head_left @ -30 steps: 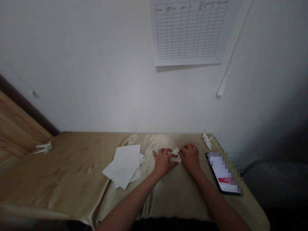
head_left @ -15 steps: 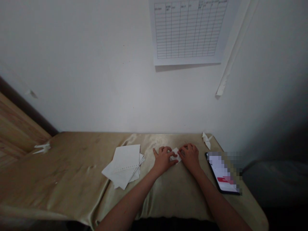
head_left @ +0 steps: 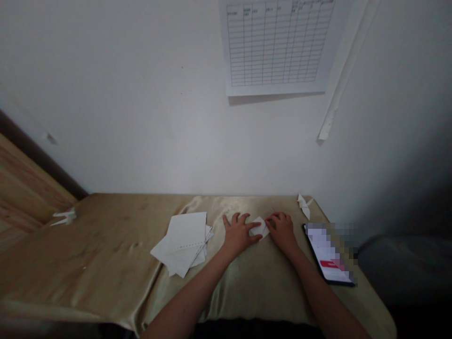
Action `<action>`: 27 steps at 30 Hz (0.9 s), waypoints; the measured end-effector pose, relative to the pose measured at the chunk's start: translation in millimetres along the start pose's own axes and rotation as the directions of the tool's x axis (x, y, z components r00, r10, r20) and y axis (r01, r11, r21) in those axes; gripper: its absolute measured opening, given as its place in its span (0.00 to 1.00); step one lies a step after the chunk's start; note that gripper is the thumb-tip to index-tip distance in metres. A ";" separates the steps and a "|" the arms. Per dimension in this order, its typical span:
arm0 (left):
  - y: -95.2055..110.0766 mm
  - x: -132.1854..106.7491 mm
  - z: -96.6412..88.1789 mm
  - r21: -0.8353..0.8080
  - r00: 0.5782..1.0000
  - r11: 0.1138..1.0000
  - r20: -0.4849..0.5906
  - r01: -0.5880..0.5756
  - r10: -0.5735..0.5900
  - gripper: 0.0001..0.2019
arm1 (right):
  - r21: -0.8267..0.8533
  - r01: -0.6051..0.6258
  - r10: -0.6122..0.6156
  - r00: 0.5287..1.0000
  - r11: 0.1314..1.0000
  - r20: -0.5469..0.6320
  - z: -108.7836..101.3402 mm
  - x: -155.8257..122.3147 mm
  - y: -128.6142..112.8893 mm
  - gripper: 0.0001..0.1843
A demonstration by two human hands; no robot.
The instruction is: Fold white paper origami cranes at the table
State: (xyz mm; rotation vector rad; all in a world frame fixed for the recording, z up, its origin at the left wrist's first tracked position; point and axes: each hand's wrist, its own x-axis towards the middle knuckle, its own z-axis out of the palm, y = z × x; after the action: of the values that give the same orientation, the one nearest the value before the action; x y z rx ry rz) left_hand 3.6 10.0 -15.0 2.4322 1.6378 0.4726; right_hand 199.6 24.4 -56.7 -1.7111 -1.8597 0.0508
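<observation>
A small folded piece of white paper [head_left: 260, 228] lies on the cloth between my two hands. My left hand [head_left: 240, 233] is open, its fingers spread, with the forefinger and thumb stretched onto the paper's left part. On the other side, my right hand [head_left: 282, 229] has bent fingers closed at the paper's right edge; the fingertips partly hide that edge. To the left of my left hand sits a loose stack of white paper sheets [head_left: 187, 233], the lower ones turned at angles.
A phone [head_left: 328, 256] with a lit screen lies right of my right arm. A folded paper figure [head_left: 303, 207] rests at the back right corner, another paper figure [head_left: 64, 217] at the far left. The satiny tablecloth [head_left: 106, 263] has creases. A printed chart [head_left: 278, 47] hangs on the wall.
My left forefinger has straightened across the paper and the other fingers have spread. My right hand has shifted slightly right, so more of the paper shows.
</observation>
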 end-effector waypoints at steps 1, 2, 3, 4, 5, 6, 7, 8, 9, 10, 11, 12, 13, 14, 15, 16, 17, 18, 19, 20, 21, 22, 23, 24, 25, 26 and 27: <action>-0.6 0.1 0.8 0.003 1.000 1.000 -0.004 -0.003 0.003 0.23 | 0.010 -0.001 0.001 1.000 1.000 0.003 -0.9 0.1 0.7 0.12; -1.0 0.2 1.5 0.006 1.000 1.000 -0.006 -0.004 0.004 0.23 | 0.013 -0.005 0.005 1.000 1.000 0.005 -1.8 0.2 0.9 0.12; -1.2 0.3 2.0 0.010 1.000 1.000 -0.007 -0.004 0.004 0.23 | 0.009 -0.013 0.013 1.000 1.000 0.004 -2.6 0.2 0.4 0.11; -1.3 0.4 2.4 0.013 1.000 1.000 -0.007 -0.003 0.003 0.23 | -0.001 -0.022 0.022 1.000 1.000 0.002 -3.2 0.2 -0.5 0.11; -1.3 0.5 2.6 0.016 1.000 1.000 -0.006 -0.001 0.001 0.23 | -0.014 -0.030 0.030 1.000 0.999 0.001 -3.7 0.2 -1.7 0.11; -1.3 0.6 2.9 0.018 1.000 1.000 -0.004 0.000 0.000 0.23 | -0.027 -0.037 0.037 0.999 0.999 0.001 -4.0 0.2 -3.2 0.10; -1.3 0.7 3.0 0.020 1.000 1.000 -0.002 0.001 0.000 0.23 | -0.039 -0.042 0.042 0.999 0.998 0.002 -4.3 0.2 -4.6 0.10; -1.4 0.8 3.2 0.022 1.000 1.000 -0.001 0.001 -0.001 0.23 | -0.050 -0.047 0.047 0.999 0.998 0.006 -4.5 0.2 -6.0 0.10; -1.6 0.8 3.3 0.022 1.000 1.000 -0.001 0.000 0.000 0.24 | -0.058 -0.051 0.051 0.999 0.997 0.012 -4.8 0.2 -7.3 0.09; -1.8 0.9 3.5 0.023 1.000 1.000 -0.001 0.000 0.000 0.24 | -0.065 -0.052 0.054 0.998 0.996 0.018 -5.1 0.3 -8.3 0.09; -2.0 1.0 3.6 0.022 1.000 1.000 -0.001 -0.001 0.001 0.24 | -0.072 -0.055 0.057 0.998 0.996 0.024 -5.4 0.5 -9.2 0.08; -2.2 1.0 3.7 0.022 1.000 1.000 -0.001 -0.003 0.003 0.24 | -0.078 -0.059 0.062 0.998 0.995 0.030 -5.6 0.8 -10.0 0.08; -2.3 1.0 3.7 0.021 1.000 1.000 0.000 -0.004 0.004 0.24 | -0.084 -0.064 0.067 0.997 0.994 0.038 -5.7 1.2 -10.5 0.08; -2.3 1.0 3.6 0.023 1.000 1.000 0.003 -0.004 0.004 0.24 | -0.090 -0.070 0.074 0.996 0.994 0.046 -5.7 1.7 -11.0 0.07; -2.3 1.0 3.4 0.026 1.000 1.000 0.007 -0.003 0.003 0.24 | -0.094 -0.075 0.081 0.995 0.993 0.055 -5.5 2.3 -11.3 0.07; -2.1 0.9 3.2 0.032 1.000 0.999 0.012 0.000 0.000 0.24 | -0.098 -0.081 0.088 0.994 0.992 0.064 -5.2 2.9 -11.5 0.07; -1.8 0.8 2.9 0.041 1.000 0.999 0.017 0.004 -0.005 0.24 | -0.102 -0.085 0.093 0.993 0.991 0.071 -4.6 3.5 -11.7 0.07; -1.5 0.7 2.6 0.050 1.000 0.999 0.024 0.009 -0.010 0.24 | -0.105 -0.087 0.096 0.992 0.991 0.077 -4.1 4.0 -11.8 0.07; -1.1 0.6 2.4 0.061 0.999 0.998 0.030 0.014 -0.016 0.24 | -0.108 -0.087 0.096 0.992 0.990 0.081 -3.5 4.4 -11.9 0.07; -0.9 0.5 2.1 0.070 0.999 0.997 0.035 0.018 -0.021 0.24 | -0.111 -0.087 0.096 0.992 0.990 0.081 -3.1 4.7 -12.0 0.08; -0.7 0.3 2.0 0.077 0.999 0.997 0.039 0.021 -0.025 0.24 | -0.114 -0.087 0.097 0.992 0.990 0.082 -2.8 4.8 -12.2 0.08; -0.6 0.2 2.1 0.081 0.999 0.996 0.041 0.024 -0.027 0.24 | -0.116 -0.086 0.096 0.992 0.990 0.082 -2.6 4.8 -12.5 0.08; -0.6 0.1 2.2 0.083 0.999 0.996 0.042 0.025 -0.028 0.24 | -0.118 -0.085 0.095 0.992 0.989 0.083 -2.7 4.8 -12.8 0.07; -0.7 0.1 2.5 0.083 0.999 0.996 0.041 0.024 -0.028 0.24 | -0.121 -0.086 0.096 0.992 0.989 0.082 -2.9 4.6 -13.3 0.07; -0.8 0.1 2.9 0.081 0.999 0.996 0.038 0.024 -0.027 0.24 | -0.127 -0.086 0.097 0.992 0.988 0.081 -3.2 4.4 -13.8 0.07; -1.0 0.1 3.3 0.078 0.999 0.997 0.033 0.022 -0.025 0.24 | -0.133 -0.083 0.094 0.992 0.988 0.080 -3.5 4.1 -14.3 0.07; -1.1 0.2 3.7 0.076 0.999 0.997 0.029 0.021 -0.023 0.24 | -0.138 -0.077 0.088 0.993 0.987 0.078 -3.7 3.7 -14.8 0.07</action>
State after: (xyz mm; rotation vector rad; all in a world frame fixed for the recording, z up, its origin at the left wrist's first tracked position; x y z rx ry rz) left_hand 4.0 10.8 -18.7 2.4590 1.6984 0.3764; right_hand 188.1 24.0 -46.0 -1.9050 -1.8901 0.0311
